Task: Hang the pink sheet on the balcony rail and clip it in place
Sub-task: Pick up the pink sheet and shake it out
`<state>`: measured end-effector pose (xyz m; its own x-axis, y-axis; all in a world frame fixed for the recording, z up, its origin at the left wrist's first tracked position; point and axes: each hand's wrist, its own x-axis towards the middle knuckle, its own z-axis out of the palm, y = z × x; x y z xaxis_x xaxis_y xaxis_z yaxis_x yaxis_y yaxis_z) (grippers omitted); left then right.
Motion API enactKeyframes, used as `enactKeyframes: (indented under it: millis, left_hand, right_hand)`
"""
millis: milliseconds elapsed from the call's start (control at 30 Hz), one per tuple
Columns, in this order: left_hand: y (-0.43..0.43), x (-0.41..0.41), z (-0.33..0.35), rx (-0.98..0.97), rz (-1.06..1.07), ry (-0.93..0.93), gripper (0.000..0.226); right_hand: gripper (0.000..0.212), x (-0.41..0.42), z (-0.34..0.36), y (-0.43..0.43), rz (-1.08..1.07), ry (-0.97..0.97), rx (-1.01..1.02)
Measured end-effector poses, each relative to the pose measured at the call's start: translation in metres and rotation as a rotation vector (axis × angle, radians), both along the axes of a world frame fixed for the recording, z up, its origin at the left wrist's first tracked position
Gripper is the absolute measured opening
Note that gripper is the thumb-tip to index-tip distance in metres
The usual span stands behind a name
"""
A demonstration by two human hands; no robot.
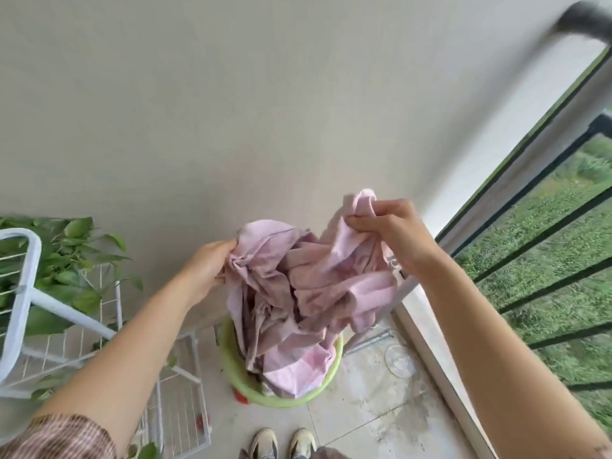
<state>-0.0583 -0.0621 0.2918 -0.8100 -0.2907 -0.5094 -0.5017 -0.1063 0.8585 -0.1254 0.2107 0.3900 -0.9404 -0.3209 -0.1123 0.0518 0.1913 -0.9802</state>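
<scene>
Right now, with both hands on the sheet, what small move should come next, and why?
Probably lift it higher. The left hand and right hand grip the sheet bunched, and its lower part lies in the basin; the rail stands to the right.

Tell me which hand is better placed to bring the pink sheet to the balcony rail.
Probably the right hand: it grips the pink sheet higher and is nearer the balcony rail than the left hand.

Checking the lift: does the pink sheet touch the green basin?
Touching. Head view shows the pink sheet hanging into the green basin, its folds lying over the rim.
</scene>
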Motion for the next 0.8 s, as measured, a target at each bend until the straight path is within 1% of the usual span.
enactKeyframes:
  millis: [33, 67, 100, 133, 167, 200, 233, 267, 333, 367, 400, 433, 467, 500, 533, 567, 600, 633, 667, 700, 767, 800]
  left_hand:
    - [0.001, 0.001, 0.000, -0.056, -0.071, -0.030, 0.029]
    - [0.002, 0.003, 0.002, -0.110, -0.134, -0.061, 0.030]
    - [0.002, 0.003, 0.000, -0.174, -0.189, -0.084, 0.029]
    - [0.004, 0.006, 0.002, -0.253, -0.250, -0.099, 0.027]
    - [0.007, 0.005, -0.001, -0.298, -0.266, -0.086, 0.024]
    - [0.012, 0.005, 0.001, -0.356, -0.239, -0.033, 0.022]
    - [0.017, 0.003, 0.001, -0.301, -0.182, -0.001, 0.018]
    - [0.026, 0.003, 0.004, -0.156, -0.129, -0.009, 0.015]
    - [0.038, 0.001, -0.002, 0.207, -0.145, -0.148, 0.048]
    - [0.044, 0.000, -0.012, 0.273, -0.188, -0.202, 0.060]
    - [0.051, 0.001, -0.022, 0.276, -0.206, -0.233, 0.061]
    - [0.058, 0.003, -0.037, 0.208, -0.217, -0.269, 0.059]
    - [0.066, 0.009, -0.050, 0.103, -0.233, -0.299, 0.053]
    - [0.069, 0.013, -0.064, -0.025, -0.241, -0.283, 0.041]
    - [0.071, 0.018, -0.074, -0.093, -0.218, -0.261, 0.025]
    - [0.069, 0.020, -0.081, -0.054, -0.174, -0.226, 0.017]
    - [0.064, 0.021, -0.088, 0.024, -0.124, -0.189, 0.018]
    - [0.058, 0.025, -0.089, 0.132, -0.070, -0.166, 0.019]
    - [0.054, 0.028, -0.087, 0.260, -0.008, -0.144, 0.020]
    - [0.048, 0.032, -0.085, 0.386, 0.054, -0.132, 0.020]
    - [0.041, 0.040, -0.075, 0.539, 0.095, -0.153, 0.024]
    - [0.040, 0.044, -0.071, 0.558, 0.072, -0.170, 0.028]
  right_hand:
    - [0.032, 0.002, 0.011, 0.001, 0.049, 0.076, -0.032]
    - [0.037, 0.006, 0.020, 0.001, 0.107, 0.144, -0.039]
    - [0.032, 0.010, 0.022, 0.000, 0.155, 0.200, -0.021]
    - [0.019, 0.017, 0.021, -0.003, 0.212, 0.249, 0.013]
    - [0.013, 0.023, 0.012, -0.005, 0.254, 0.280, 0.069]
    - [0.014, 0.029, 0.001, -0.007, 0.297, 0.290, 0.107]
    - [0.008, 0.036, -0.016, -0.009, 0.322, 0.276, 0.127]
    - [0.007, 0.043, -0.035, -0.012, 0.331, 0.240, 0.128]
    - [0.008, 0.058, -0.073, -0.017, 0.396, 0.227, 0.151]
    - [0.012, 0.068, -0.092, -0.023, 0.452, 0.269, 0.168]
    - [0.019, 0.078, -0.107, -0.031, 0.511, 0.302, 0.167]
    - [0.031, 0.089, -0.120, -0.038, 0.552, 0.304, 0.170]
    - [0.042, 0.098, -0.134, -0.043, 0.577, 0.265, 0.148]
    - [0.051, 0.107, -0.143, -0.046, 0.599, 0.184, 0.149]
    - [0.051, 0.114, -0.150, -0.046, 0.633, 0.077, 0.150]
    - [0.046, 0.116, -0.154, -0.041, 0.677, -0.070, 0.164]
    - [0.036, 0.115, -0.157, -0.032, 0.681, -0.221, 0.155]
    - [0.031, 0.110, -0.158, -0.021, 0.621, -0.383, 0.110]
    - [0.034, 0.103, -0.168, -0.009, 0.481, -0.512, 0.066]
    - [0.033, 0.094, -0.179, 0.004, 0.296, -0.606, 0.024]
    - [0.021, 0.078, -0.197, 0.024, -0.056, -0.645, 0.065]
    - [0.021, 0.071, -0.205, 0.029, -0.168, -0.678, 0.094]
